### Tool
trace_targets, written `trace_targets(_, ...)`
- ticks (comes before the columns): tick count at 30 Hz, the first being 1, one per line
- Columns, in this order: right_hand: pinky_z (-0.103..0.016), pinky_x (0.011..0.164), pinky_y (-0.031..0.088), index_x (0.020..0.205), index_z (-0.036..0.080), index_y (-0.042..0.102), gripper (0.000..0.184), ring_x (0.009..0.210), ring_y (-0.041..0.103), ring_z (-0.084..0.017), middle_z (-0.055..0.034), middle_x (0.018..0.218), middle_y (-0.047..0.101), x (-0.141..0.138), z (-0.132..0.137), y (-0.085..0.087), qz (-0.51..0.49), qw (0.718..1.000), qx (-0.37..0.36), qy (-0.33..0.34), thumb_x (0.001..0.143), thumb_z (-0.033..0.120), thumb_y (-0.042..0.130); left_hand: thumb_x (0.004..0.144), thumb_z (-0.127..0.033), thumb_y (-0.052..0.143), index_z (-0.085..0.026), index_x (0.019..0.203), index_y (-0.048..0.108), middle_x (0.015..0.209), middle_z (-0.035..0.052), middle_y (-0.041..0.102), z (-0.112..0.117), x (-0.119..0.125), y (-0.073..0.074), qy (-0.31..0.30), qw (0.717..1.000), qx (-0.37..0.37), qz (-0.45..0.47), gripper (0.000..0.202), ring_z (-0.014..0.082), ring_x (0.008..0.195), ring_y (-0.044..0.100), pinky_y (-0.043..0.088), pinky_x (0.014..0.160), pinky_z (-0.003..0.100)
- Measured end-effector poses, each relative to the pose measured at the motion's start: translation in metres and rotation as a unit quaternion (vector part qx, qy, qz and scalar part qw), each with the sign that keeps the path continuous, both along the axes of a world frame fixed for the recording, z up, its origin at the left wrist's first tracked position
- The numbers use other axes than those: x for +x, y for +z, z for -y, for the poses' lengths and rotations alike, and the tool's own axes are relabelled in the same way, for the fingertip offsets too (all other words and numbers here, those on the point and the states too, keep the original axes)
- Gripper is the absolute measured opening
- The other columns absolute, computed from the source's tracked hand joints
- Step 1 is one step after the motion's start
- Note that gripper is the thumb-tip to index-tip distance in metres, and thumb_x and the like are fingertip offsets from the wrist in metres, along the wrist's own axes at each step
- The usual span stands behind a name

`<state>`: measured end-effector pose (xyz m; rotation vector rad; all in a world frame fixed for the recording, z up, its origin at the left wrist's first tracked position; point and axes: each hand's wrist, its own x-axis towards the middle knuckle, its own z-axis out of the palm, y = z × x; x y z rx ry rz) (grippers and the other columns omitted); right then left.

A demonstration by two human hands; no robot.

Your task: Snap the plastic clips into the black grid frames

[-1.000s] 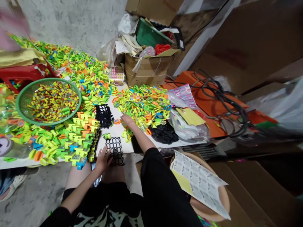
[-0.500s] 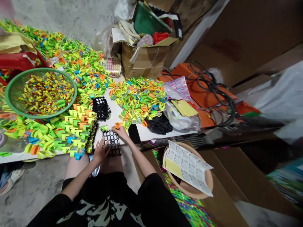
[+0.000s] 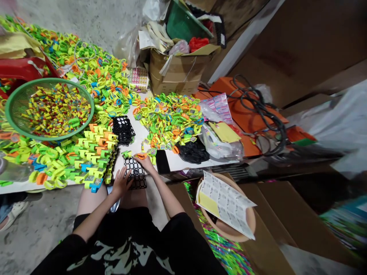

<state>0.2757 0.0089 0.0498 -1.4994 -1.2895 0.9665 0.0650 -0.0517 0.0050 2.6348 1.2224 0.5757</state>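
A black plastic grid (image 3: 139,181) with rounded holes lies at the table's front edge, above my lap. My left hand (image 3: 120,185) rests on its left side, fingers spread and lying flat. My right hand (image 3: 147,163) pinches an orange watch-like plastic toy (image 3: 141,156) at the grid's far right edge. A green watch-like toy (image 3: 126,154) sits by the grid's far left corner. To the left, a filled grid (image 3: 96,154) carries rows of yellow, green, orange and blue toys. Behind my hands lies a stack of bare black grids (image 3: 123,130).
A green basket (image 3: 92,110) of small yellow and red pieces stands at left. Loose toys (image 3: 169,118) are heaped beyond my hands. A black phone (image 3: 163,162) and black plastic bag (image 3: 193,151) lie at right. A cardboard box (image 3: 180,74) stands behind; a round tub (image 3: 250,223) sits below.
My right hand has moved slightly with the orange toy, which now shows more above the grid's far edge. My left hand stays on the grid. The camera view has shifted a little.
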Motion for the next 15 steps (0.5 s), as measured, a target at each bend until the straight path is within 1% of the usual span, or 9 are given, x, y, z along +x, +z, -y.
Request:
trace_targets(2, -0.031, 0.087, 0.049, 0.089, 0.017, 0.073, 0.038, 0.092, 0.067, -0.022, -0.0061, 0.093, 0.074, 0.0, 0.0, 0.004, 0.025, 1.0, 0.013, 0.013, 0.08, 0.053, 0.062, 0.095, -0.036, 0.048, -0.02, 0.142, 0.044, 0.152, 0.0149, 0.04, 0.0, 0.0, -0.001, -0.003, 1.0, 0.0, 0.0, 0.05, 0.0281, 0.143, 0.035, 0.028, 0.117, 0.051)
trace_targets(5, -0.031, 0.087, 0.049, 0.091, 0.017, 0.073, 0.035, 0.092, 0.067, -0.022, -0.0063, 0.094, 0.074, -0.002, 0.001, 0.009, 0.053, 0.998, 0.013, 0.023, 0.083, 0.049, 0.06, 0.095, -0.037, 0.048, -0.02, 0.142, 0.045, 0.152, 0.015, 0.04, -0.001, 0.0, -0.004, 0.001, 1.0, -0.002, 0.004, 0.05, 0.0284, 0.142, 0.036, 0.028, 0.117, 0.051)
trace_targets(9, -0.031, 0.085, 0.049, 0.092, 0.017, 0.074, 0.025, 0.089, 0.067, -0.022, -0.0075, 0.094, 0.074, -0.007, 0.003, 0.01, 0.132, 0.99, 0.007, 0.045, 0.088, 0.037, 0.058, 0.096, -0.037, 0.047, -0.02, 0.142, 0.045, 0.151, 0.0154, 0.041, 0.0, 0.0, -0.006, 0.0, 1.0, 0.003, 0.011, 0.049, 0.028, 0.143, 0.035, 0.028, 0.117, 0.051)
trace_targets(11, -0.031, 0.084, 0.049, 0.092, 0.017, 0.074, 0.023, 0.087, 0.067, -0.022, -0.0084, 0.094, 0.074, -0.01, 0.003, 0.009, 0.159, 0.986, 0.002, 0.048, 0.089, 0.032, 0.057, 0.096, -0.037, 0.046, -0.02, 0.142, 0.044, 0.151, 0.0158, 0.04, 0.001, 0.0, -0.005, -0.005, 1.0, 0.003, 0.012, 0.049, 0.0282, 0.143, 0.035, 0.028, 0.117, 0.051)
trace_targets(15, -0.03, 0.084, 0.048, 0.089, 0.017, 0.073, 0.021, 0.088, 0.066, -0.022, -0.008, 0.092, 0.074, -0.009, -0.004, 0.01, 0.163, 0.986, -0.011, 0.037, 0.088, 0.033, 0.06, 0.096, -0.037, 0.045, -0.019, 0.142, 0.044, 0.151, 0.016, 0.04, 0.002, 0.0, -0.003, -0.003, 1.0, -0.009, 0.009, 0.049, 0.0282, 0.143, 0.034, 0.027, 0.118, 0.052)
